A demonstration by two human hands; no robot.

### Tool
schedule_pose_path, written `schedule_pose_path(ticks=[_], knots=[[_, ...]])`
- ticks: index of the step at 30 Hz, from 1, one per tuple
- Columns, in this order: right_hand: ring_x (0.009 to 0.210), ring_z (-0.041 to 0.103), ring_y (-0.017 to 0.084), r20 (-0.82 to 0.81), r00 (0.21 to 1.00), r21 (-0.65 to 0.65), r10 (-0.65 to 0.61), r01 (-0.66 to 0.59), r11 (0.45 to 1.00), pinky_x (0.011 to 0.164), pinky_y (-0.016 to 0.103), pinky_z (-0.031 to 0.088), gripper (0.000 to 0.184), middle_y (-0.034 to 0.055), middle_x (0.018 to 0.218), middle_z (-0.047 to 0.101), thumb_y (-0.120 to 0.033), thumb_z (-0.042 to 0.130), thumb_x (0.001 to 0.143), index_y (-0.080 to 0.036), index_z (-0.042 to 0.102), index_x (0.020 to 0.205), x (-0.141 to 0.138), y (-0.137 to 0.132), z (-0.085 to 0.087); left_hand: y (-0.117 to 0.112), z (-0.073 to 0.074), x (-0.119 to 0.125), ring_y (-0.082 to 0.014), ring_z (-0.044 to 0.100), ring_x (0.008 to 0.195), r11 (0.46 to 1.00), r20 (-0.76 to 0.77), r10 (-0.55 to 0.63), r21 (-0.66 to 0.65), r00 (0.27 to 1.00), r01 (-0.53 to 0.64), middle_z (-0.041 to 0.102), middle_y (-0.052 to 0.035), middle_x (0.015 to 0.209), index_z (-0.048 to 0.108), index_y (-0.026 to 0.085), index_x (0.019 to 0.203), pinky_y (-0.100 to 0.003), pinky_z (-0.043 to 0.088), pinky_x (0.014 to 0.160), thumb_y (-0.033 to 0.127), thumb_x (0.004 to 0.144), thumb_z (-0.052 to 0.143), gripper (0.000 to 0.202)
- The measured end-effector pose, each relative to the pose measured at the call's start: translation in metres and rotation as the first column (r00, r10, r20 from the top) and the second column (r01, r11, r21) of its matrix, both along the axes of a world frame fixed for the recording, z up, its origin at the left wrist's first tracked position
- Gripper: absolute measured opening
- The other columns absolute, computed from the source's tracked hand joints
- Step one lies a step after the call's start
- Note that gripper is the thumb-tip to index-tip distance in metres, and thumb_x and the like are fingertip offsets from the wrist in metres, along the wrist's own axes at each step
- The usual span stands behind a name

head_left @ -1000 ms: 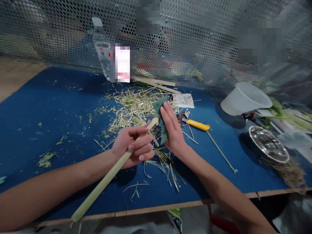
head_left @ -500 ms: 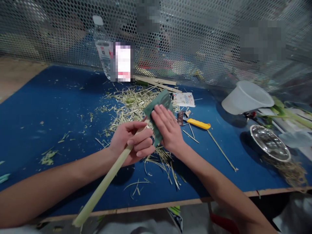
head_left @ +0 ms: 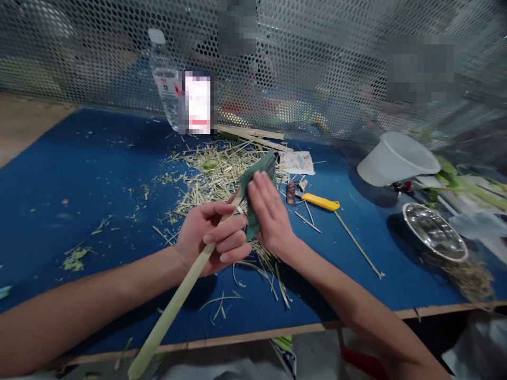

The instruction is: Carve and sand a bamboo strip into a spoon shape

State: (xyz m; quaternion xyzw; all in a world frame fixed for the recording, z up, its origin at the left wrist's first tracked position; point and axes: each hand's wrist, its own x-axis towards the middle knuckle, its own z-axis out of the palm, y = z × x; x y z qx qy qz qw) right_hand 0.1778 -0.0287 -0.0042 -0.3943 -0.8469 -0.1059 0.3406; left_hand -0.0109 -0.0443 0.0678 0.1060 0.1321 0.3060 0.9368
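My left hand [head_left: 216, 232] is closed round a pale green bamboo stick [head_left: 174, 306], which slants from the table's near edge up to the right. The stick's upper end meets a dark green sheet that looks like sandpaper [head_left: 259, 166]. Over that sheet lies my right hand [head_left: 271, 211], its fingers together and pressing it against the stick's tip; the thumb is hidden. Beneath and beyond both hands spreads a heap of pale shavings [head_left: 214, 163]. To the right of my right hand are a yellow utility knife [head_left: 320, 201] and a small dark brown piece [head_left: 291, 193].
A water bottle [head_left: 164, 84] and a blurred lit phone [head_left: 198, 103] stand before the perforated metal screen [head_left: 317, 63]. On the right are a tilted white plastic cup [head_left: 380, 163], a steel bowl [head_left: 435, 232] and tangled fibres [head_left: 469, 279]. A small printed packet [head_left: 297, 162] lies behind the knife.
The sandpaper has turned and looks narrower, with my right hand tipped more on edge. The stick's lower end has shifted slightly down and right. My left hand keeps its grip.
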Motion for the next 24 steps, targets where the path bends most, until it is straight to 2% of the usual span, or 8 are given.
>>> schedule_pose_path(ticks=[3, 7, 10, 12, 15, 20, 21, 24], knots=[[0.155, 0.016, 0.020, 0.073, 0.997, 0.019, 0.023, -0.024, 1.000, 0.126, 0.047, 0.028, 0.079, -0.0031, 0.168, 0.024, -0.013, 0.033, 0.097, -0.032, -0.008, 0.162, 0.001, 0.000, 0.001, 0.001, -0.001, -0.001, -0.0089, 0.010, 0.033, 1.000, 0.005, 0.002, -0.014, 1.000, -0.002, 0.016, 0.0064, 0.035, 0.045, 0.018, 0.041, -0.020, 0.039, 0.034, 0.012, 0.087, 0.041, 0.046], [0.156, 0.013, 0.025, -0.014, 1.000, 0.012, -0.018, 0.019, 1.000, 0.126, 0.052, 0.027, 0.078, 0.0018, 0.171, 0.010, -0.016, 0.032, 0.096, -0.026, -0.009, 0.162, 0.004, 0.003, 0.002, 0.000, -0.005, -0.001, -0.0090, 0.008, 0.032, 1.000, 0.042, -0.022, -0.018, 0.999, 0.023, 0.015, 0.0074, 0.034, 0.054, 0.017, 0.048, -0.019, 0.037, 0.033, 0.012, 0.087, 0.040, 0.042], [0.157, 0.011, 0.022, 0.056, 0.998, 0.000, 0.027, -0.027, 1.000, 0.126, 0.050, 0.027, 0.080, 0.0004, 0.170, 0.014, -0.014, 0.032, 0.095, -0.027, -0.011, 0.162, 0.006, 0.003, 0.001, 0.000, -0.008, 0.000, -0.0092, 0.008, 0.033, 0.999, 0.042, -0.024, -0.030, 0.999, 0.025, 0.016, 0.0068, 0.034, 0.054, 0.017, 0.047, -0.020, 0.037, 0.034, 0.013, 0.087, 0.040, 0.043], [0.156, 0.011, 0.020, 0.094, 0.995, 0.004, 0.020, -0.020, 1.000, 0.127, 0.047, 0.027, 0.082, -0.0002, 0.170, 0.018, -0.011, 0.033, 0.094, -0.028, -0.010, 0.162, 0.008, 0.004, 0.001, 0.000, -0.010, 0.001, -0.0097, 0.008, 0.033, 0.998, 0.024, -0.014, -0.053, 1.000, 0.016, 0.016, 0.0072, 0.035, 0.060, 0.017, 0.053, -0.020, 0.036, 0.033, 0.013, 0.087, 0.039, 0.040], [0.157, 0.012, 0.022, 0.051, 0.998, -0.013, -0.035, 0.036, 0.999, 0.126, 0.049, 0.027, 0.084, 0.0029, 0.171, 0.013, -0.011, 0.034, 0.092, -0.025, -0.009, 0.162, 0.009, 0.005, 0.003, 0.001, -0.012, 0.002, -0.0106, 0.006, 0.033, 0.997, -0.024, -0.014, -0.070, 1.000, 0.012, 0.015, 0.0083, 0.035, 0.069, 0.017, 0.069, -0.020, 0.034, 0.032, 0.011, 0.086, 0.038, 0.036], [0.156, 0.014, 0.020, 0.148, 0.988, -0.077, 0.042, -0.030, 0.997, 0.126, 0.047, 0.027, 0.089, 0.0022, 0.169, 0.023, -0.010, 0.036, 0.088, -0.025, -0.011, 0.162, 0.009, 0.001, 0.007, 0.008, -0.013, 0.002, -0.0097, 0.011, 0.034, 1.000, -0.109, -0.028, 0.007, 0.994, 0.029, 0.016, 0.0057, 0.036, 0.050, 0.018, 0.044, -0.021, 0.036, 0.034, 0.012, 0.087, 0.037, 0.045], [0.156, 0.016, 0.020, 0.160, 0.986, -0.083, 0.037, -0.024, 0.996, 0.127, 0.046, 0.026, 0.089, 0.0018, 0.168, 0.024, -0.009, 0.037, 0.087, -0.025, -0.010, 0.162, 0.011, 0.001, 0.008, 0.009, -0.013, 0.002, -0.0098, 0.010, 0.034, 0.999, -0.119, -0.026, 0.015, 0.993, 0.028, 0.017, 0.0059, 0.035, 0.054, 0.018, 0.048, -0.021, 0.035, 0.034, 0.012, 0.088, 0.037, 0.044], [0.156, 0.017, 0.023, 0.113, 0.993, -0.118, -0.037, 0.050, 0.992, 0.126, 0.049, 0.025, 0.092, 0.0033, 0.169, 0.021, -0.011, 0.040, 0.083, -0.023, -0.004, 0.163, 0.015, 0.001, 0.009, 0.010, -0.013, 0.002, -0.0106, 0.009, 0.033, 0.998, -0.156, -0.051, 0.034, 0.986, 0.057, 0.023, 0.0079, 0.034, 0.070, 0.019, 0.080, -0.019, 0.033, 0.034, 0.012, 0.091, 0.035, 0.037]])
